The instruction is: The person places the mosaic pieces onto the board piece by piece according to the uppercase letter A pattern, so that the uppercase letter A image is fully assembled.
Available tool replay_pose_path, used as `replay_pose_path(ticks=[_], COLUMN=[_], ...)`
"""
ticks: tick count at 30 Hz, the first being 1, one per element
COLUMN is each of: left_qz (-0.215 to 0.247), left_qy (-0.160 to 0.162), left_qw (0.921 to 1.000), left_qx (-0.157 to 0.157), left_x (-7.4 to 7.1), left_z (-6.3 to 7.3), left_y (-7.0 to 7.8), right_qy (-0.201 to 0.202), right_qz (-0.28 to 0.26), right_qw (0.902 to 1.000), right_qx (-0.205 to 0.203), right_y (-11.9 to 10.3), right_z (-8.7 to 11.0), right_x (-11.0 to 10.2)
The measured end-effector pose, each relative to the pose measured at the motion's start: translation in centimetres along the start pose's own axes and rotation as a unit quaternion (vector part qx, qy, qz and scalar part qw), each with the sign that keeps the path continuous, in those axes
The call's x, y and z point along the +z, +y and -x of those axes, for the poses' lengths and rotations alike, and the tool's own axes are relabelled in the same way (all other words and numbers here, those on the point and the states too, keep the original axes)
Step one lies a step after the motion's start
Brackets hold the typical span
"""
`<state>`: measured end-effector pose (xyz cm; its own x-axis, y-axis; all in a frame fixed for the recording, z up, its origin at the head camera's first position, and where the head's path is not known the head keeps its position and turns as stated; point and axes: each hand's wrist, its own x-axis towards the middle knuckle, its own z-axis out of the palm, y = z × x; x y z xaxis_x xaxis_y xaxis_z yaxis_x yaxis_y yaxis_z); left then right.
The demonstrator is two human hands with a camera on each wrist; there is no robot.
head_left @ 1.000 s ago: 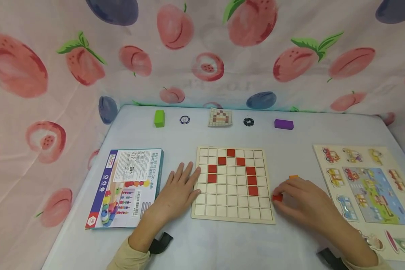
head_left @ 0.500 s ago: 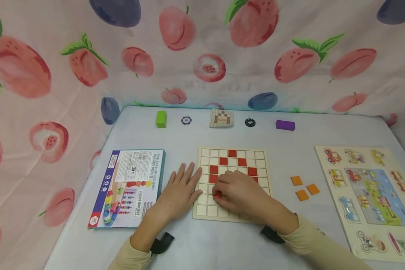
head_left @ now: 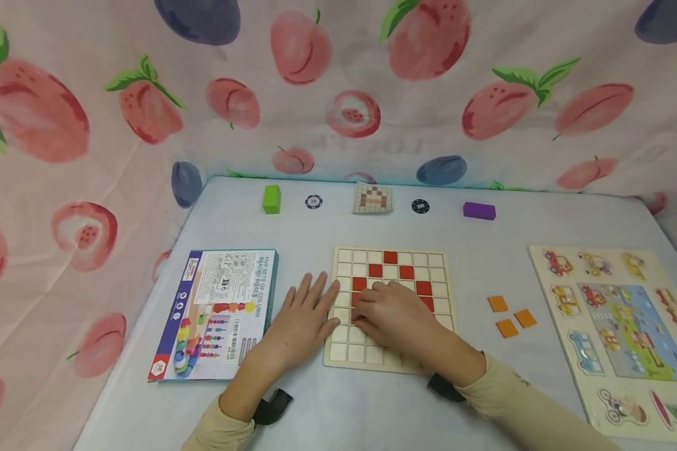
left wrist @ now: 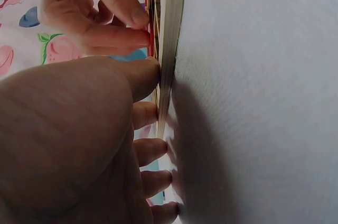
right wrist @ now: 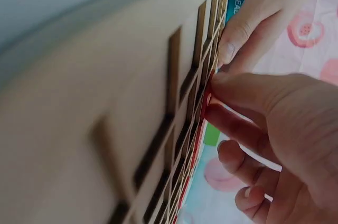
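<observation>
A wooden grid board (head_left: 340,352) lies on the table with several red square tiles (head_left: 390,257) set in its cells. Over its left-middle part, my right hand (head_left: 395,316) pinches a red tile (right wrist: 206,100) between thumb and forefinger, down at a cell. From above, the fingers mostly hide that tile. My left hand (head_left: 300,322) lies flat with fingers spread, its thumb and forefinger touching the board's left edge. Three orange square tiles (head_left: 507,328) lie right of the board.
A boxed bead set (head_left: 214,313) lies left, a picture puzzle board (head_left: 564,369) right. Along the back are a green block (head_left: 271,200), two chips (head_left: 313,202), a small grid pattern card (head_left: 372,198) and a purple block (head_left: 479,211). A fruit-print cloth hangs behind.
My right hand has carried a red tile from beside the orange tiles leftward onto the board, then lowered it to a left-side cell. The left hand has stayed at the board's edge.
</observation>
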<state>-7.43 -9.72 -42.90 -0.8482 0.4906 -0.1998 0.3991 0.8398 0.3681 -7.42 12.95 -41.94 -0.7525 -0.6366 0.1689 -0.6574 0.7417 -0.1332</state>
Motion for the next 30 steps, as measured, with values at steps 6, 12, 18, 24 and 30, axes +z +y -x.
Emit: replay_pose_path(ticks=[6, 12, 18, 24, 30], left_qz=[0.0, 0.001, 0.006, 0.007, 0.006], left_qy=[-0.001, 0.0, 0.001, 0.003, 0.004], left_qw=[1.0, 1.0, 1.0, 1.0, 1.0], left_qx=[-0.001, 0.001, 0.003, 0.002, 0.003], left_x=[-0.1, -0.4, -0.5, -0.2, 0.0], left_z=[0.0, 0.0, 0.1, 0.1, 0.0], left_y=[0.3, 0.3, 0.2, 0.1, 0.2], right_qy=[0.003, 0.04, -0.004, -0.06, -0.066], right_qz=[-0.054, -0.045, -0.024, -0.01, 0.011], right_qw=[0.998, 0.9912, 0.9771, 0.9611, 0.9631], right_qx=[0.034, 0.118, 0.211, 0.269, 0.261], right_y=[1.4, 4.6, 8.2, 10.8, 12.0], right_z=[2.8, 7.6, 11.6, 13.8, 14.8], right_x=[-1.1, -2.2, -3.1, -4.1, -4.5])
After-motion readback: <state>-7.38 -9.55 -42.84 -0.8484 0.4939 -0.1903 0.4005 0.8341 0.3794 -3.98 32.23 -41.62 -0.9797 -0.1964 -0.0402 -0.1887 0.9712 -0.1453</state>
